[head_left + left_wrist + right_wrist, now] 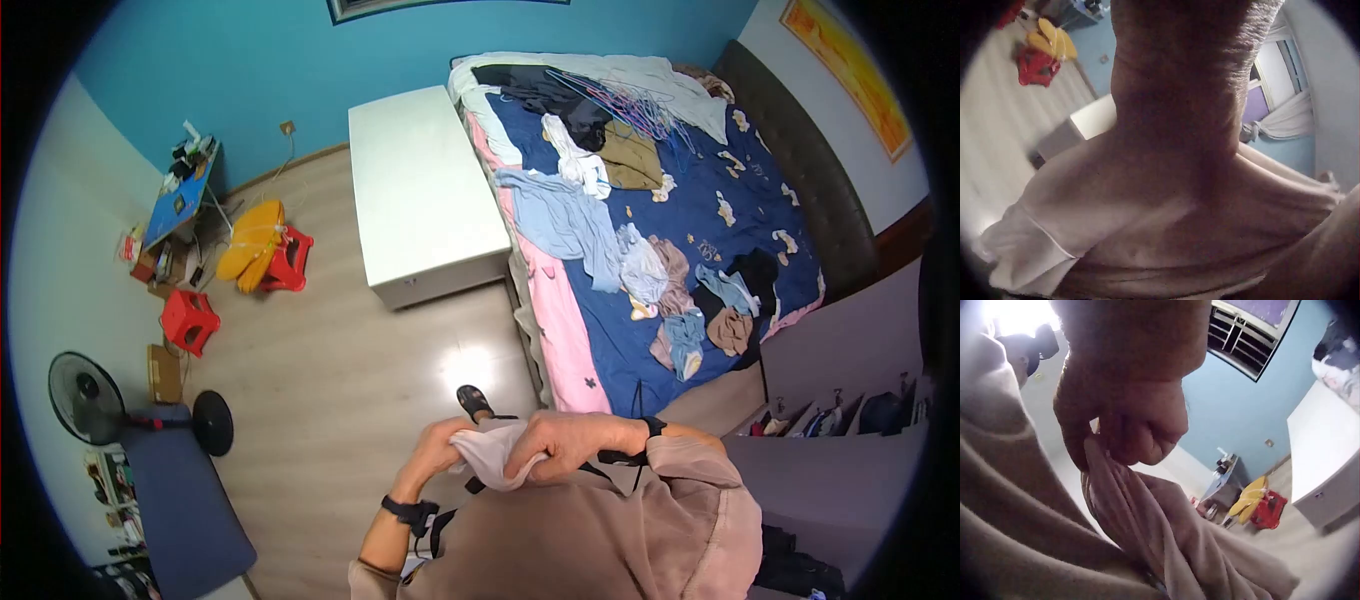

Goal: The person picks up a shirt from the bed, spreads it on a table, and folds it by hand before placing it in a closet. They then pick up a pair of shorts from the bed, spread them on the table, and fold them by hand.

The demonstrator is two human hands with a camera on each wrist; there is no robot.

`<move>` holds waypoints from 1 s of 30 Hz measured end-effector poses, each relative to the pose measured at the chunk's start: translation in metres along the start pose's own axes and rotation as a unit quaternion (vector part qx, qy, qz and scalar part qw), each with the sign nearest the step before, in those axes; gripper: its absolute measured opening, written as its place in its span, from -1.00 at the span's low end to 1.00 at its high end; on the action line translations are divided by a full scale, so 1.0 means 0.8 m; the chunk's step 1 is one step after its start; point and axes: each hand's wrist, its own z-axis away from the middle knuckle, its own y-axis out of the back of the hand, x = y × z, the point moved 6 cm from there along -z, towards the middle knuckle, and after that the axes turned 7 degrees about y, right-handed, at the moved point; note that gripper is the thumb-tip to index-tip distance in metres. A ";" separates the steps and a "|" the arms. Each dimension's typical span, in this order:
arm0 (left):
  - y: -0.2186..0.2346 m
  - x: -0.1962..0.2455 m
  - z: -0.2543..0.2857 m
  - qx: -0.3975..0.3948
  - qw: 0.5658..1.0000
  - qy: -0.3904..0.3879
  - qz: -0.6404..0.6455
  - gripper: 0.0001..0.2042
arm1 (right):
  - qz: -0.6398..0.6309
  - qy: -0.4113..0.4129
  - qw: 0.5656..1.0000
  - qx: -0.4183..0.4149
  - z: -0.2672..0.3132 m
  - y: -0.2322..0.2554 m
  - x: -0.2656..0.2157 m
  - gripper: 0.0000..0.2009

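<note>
A pale pink garment (492,452) is stretched between my two hands, close in front of my body. My left hand (434,450) grips its left end. In the left wrist view the cloth (1129,231) spreads wide past the wrist and covers the left fingers. On the other side, my right hand (565,442) pinches the garment with curled fingers. The right wrist view shows the bunched fabric (1166,531) hanging in folds from that right hand (1135,419).
A bed (660,215) at the right bears several scattered clothes and a heap of hangers (635,108). Beside it stands a white cabinet (425,190). Red stools (190,320), a fan (88,398) and a dark blue bench (185,500) line the left. An open wardrobe (840,415) is at right.
</note>
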 end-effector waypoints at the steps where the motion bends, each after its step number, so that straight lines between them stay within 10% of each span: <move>1: 0.035 -0.011 0.004 0.060 0.998 0.017 -0.021 -0.88 | 0.001 0.008 1.000 0.005 -0.007 0.021 0.008 -0.71; 5: 0.175 -0.026 0.059 0.204 0.961 0.172 -0.067 -0.90 | 0.193 -0.153 0.969 -0.015 -0.037 0.101 0.074 -0.75; 8: 0.245 0.019 0.094 0.198 0.942 0.011 -0.272 -0.90 | 0.190 -0.167 0.965 -0.065 -0.071 0.122 0.084 -0.75; 10: 0.261 0.039 0.110 0.071 0.991 0.113 0.014 -0.85 | 0.162 -0.160 0.970 -0.085 -0.091 0.126 0.078 -0.70; 18: 0.380 -0.057 0.126 -0.082 0.907 0.320 0.261 -0.80 | 0.140 -0.205 0.956 -0.157 -0.196 0.136 0.122 -0.72; 20: 0.416 -0.106 0.129 0.026 0.830 0.434 0.350 -0.67 | 0.140 -0.173 0.972 -0.074 -0.232 0.135 0.128 -0.83; 23: 0.497 -0.124 0.109 -0.005 0.846 0.460 0.268 -0.72 | 0.111 -0.014 0.993 0.047 -0.291 0.128 0.138 -0.82; 24: 0.527 -0.113 0.096 -0.080 0.932 0.334 0.117 -0.77 | 0.056 -0.086 0.994 0.047 -0.303 0.122 0.153 -0.88; 27: 0.586 -0.157 0.088 -0.102 0.936 0.328 0.072 -0.75 | -0.042 -0.293 0.954 0.046 -0.341 0.132 0.136 -0.87; 30: 0.637 -0.164 0.064 -0.198 0.913 0.355 0.028 -0.80 | -0.103 -0.258 0.938 0.207 -0.370 0.149 0.138 -0.84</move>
